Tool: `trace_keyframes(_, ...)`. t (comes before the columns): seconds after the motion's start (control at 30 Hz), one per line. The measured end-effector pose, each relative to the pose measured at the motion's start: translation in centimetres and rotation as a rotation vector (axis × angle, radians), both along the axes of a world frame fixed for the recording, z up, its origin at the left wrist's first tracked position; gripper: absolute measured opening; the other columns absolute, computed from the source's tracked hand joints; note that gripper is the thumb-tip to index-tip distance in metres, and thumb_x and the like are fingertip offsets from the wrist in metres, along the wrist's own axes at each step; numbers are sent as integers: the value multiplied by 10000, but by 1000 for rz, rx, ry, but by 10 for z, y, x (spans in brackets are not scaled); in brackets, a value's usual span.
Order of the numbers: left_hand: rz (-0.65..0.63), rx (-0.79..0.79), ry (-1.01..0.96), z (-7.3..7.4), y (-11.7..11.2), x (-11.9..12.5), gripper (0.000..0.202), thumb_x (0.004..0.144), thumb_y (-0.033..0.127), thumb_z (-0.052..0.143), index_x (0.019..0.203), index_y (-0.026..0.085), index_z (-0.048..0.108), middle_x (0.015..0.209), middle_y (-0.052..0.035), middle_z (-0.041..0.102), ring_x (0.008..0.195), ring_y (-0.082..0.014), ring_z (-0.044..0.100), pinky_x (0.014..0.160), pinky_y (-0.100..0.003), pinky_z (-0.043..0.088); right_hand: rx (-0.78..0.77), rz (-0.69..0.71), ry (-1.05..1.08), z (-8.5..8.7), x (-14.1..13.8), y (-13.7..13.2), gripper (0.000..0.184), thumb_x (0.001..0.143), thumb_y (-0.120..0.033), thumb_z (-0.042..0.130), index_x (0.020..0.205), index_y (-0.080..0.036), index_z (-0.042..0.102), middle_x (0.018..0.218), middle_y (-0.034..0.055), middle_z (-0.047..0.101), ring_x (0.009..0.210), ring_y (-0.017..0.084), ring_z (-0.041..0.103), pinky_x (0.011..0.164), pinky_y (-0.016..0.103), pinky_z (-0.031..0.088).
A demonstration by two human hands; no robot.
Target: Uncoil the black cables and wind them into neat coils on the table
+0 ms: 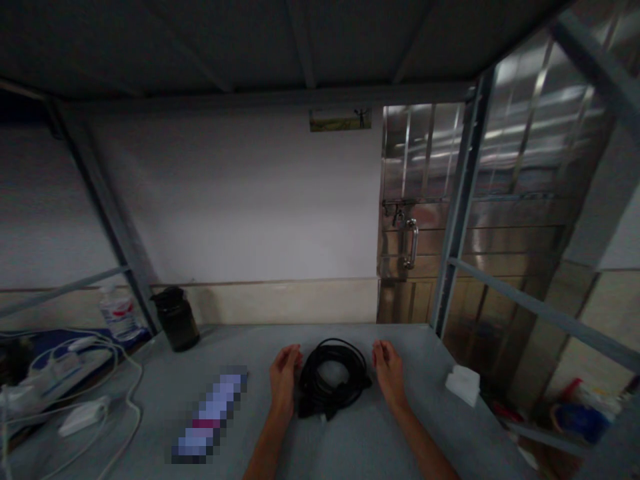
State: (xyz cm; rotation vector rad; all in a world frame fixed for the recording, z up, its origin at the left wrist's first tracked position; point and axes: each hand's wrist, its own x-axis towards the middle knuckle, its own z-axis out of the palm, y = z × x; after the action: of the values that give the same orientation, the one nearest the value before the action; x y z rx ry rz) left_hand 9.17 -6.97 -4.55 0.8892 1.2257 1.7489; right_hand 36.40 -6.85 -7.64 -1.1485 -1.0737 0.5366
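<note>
A black cable (334, 375) lies coiled in a ring on the grey tabletop, with its connectors bunched along the near side. On the coil's left is my left hand (285, 375), its fingers curled in close to the cable. My right hand (389, 372) rests on the other side, slightly apart from the coil, with fingers curled together. Nothing shows in either hand.
A phone-like item (213, 413), pixelated, lies left of my hands. Behind it stands a dark lidded jug (175, 319). White cords and an adapter (85, 415) clutter the left. A crumpled white item (463, 385) sits near the right edge, beside a metal frame post (457, 220).
</note>
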Motion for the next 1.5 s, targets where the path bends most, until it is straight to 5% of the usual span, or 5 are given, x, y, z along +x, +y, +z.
trace_keyframes(0.7,-8,3,11,4,-2,1,567,651,700,960,856,192,812,826,-61,742,808,-220,700,766,-307,563,-31,-4,7,4,0,-3,731,965,-974,532,813,-263,599,648,-1,579,590,223,567,584,346,468)
trace_keyframes(1.2,-19,10,7,-2,0,-1,575,669,696,965,909,194,817,848,-52,755,811,-208,707,768,-301,565,12,-28,-105,5,0,-4,680,1068,-882,434,838,-261,588,676,-2,587,615,219,579,611,340,467)
trace_keyframes(1.3,-8,8,8,-2,1,0,587,660,715,960,891,196,813,830,-48,743,806,-212,704,771,-310,565,56,32,-217,11,-7,-15,624,1069,-834,507,904,-253,662,753,35,673,703,244,638,723,371,527)
trace_keyframes(1.4,-2,7,11,-2,1,0,593,657,731,952,867,195,810,825,-57,746,817,-223,707,784,-321,569,125,195,-394,12,-24,-32,508,955,-755,774,1043,-254,785,962,89,786,954,310,730,973,448,573)
trace_keyframes(1.5,-1,9,6,-3,1,0,591,668,722,944,895,192,814,849,-65,757,818,-223,705,791,-324,568,212,357,-747,0,-45,-44,730,823,-762,923,1322,-243,802,1299,158,800,1251,407,721,1205,564,508)
